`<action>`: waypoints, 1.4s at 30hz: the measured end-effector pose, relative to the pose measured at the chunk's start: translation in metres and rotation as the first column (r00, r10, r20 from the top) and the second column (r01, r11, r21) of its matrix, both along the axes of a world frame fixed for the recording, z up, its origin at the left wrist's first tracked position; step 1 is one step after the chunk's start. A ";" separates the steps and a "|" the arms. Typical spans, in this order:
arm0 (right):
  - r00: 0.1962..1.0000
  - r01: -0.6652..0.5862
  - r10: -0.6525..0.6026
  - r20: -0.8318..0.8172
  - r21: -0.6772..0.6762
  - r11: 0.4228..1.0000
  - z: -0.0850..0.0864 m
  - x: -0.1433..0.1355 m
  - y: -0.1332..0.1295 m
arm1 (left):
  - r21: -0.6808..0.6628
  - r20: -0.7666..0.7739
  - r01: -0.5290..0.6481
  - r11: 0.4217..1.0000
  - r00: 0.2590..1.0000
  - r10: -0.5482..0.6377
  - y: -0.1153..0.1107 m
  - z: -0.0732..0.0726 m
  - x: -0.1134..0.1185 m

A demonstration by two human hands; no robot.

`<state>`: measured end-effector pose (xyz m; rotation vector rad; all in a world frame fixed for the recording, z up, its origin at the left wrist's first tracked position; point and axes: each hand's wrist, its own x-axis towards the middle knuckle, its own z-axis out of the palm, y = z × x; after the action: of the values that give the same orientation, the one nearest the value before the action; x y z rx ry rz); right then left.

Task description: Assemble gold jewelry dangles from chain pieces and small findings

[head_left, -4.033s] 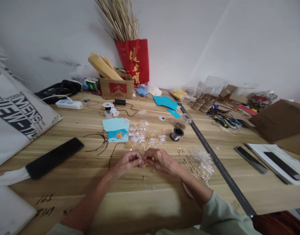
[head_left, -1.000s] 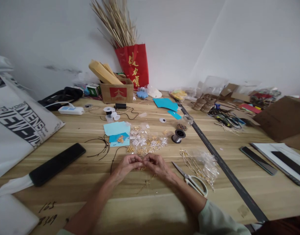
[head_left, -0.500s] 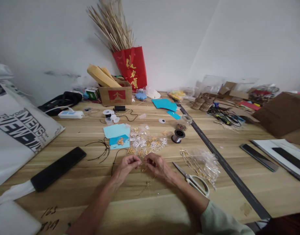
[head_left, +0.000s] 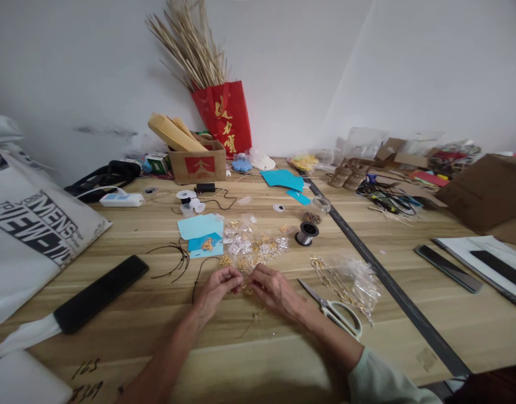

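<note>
My left hand (head_left: 221,283) is pinched closed in front of the bead piles, its fingertips close to those of my right hand (head_left: 271,284), also pinched. What they grip is too small to make out. A thin strand with gold pieces (head_left: 254,320) hangs or lies just below my right hand. Beyond my fingers are gold beads (head_left: 243,265) and small bags of silver and gold pieces (head_left: 241,242). Scissors (head_left: 340,314) lie partly open beside my right forearm, near a gold and silver chain (head_left: 333,283).
A wire spool (head_left: 307,234) and a jar of beads (head_left: 316,213) stand beyond the scissors. Blue sheets (head_left: 203,231) and black cords (head_left: 180,261) lie to the left. A black phone-like slab (head_left: 101,292) rests at the left, a phone (head_left: 447,268) at the right.
My right hand has tilted slightly and its fingers have shifted a little. The strand below it has moved slightly. The whole view has shifted a little.
</note>
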<state>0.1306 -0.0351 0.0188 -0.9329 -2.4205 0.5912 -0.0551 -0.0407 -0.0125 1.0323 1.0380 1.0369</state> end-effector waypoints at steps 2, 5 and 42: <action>1.000 -0.011 0.011 0.010 0.007 1.000 0.002 0.000 -0.001 | -0.011 0.009 0.015 1.000 1.000 -0.015 -0.001 0.003 0.001; 0.999 -0.032 0.031 0.031 0.038 0.999 0.002 0.000 -0.002 | -0.016 -0.011 0.027 1.000 1.000 -0.027 -0.003 0.008 0.003; 1.000 -0.011 0.010 -0.015 -0.040 0.999 -0.003 0.004 0.000 | -0.037 -0.092 0.161 0.986 0.982 -0.164 0.001 -0.003 0.000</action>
<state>0.1344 -0.0352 0.0154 -0.9295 -2.4102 0.6510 -0.0546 -0.0393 -0.0156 1.1311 1.0241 0.8447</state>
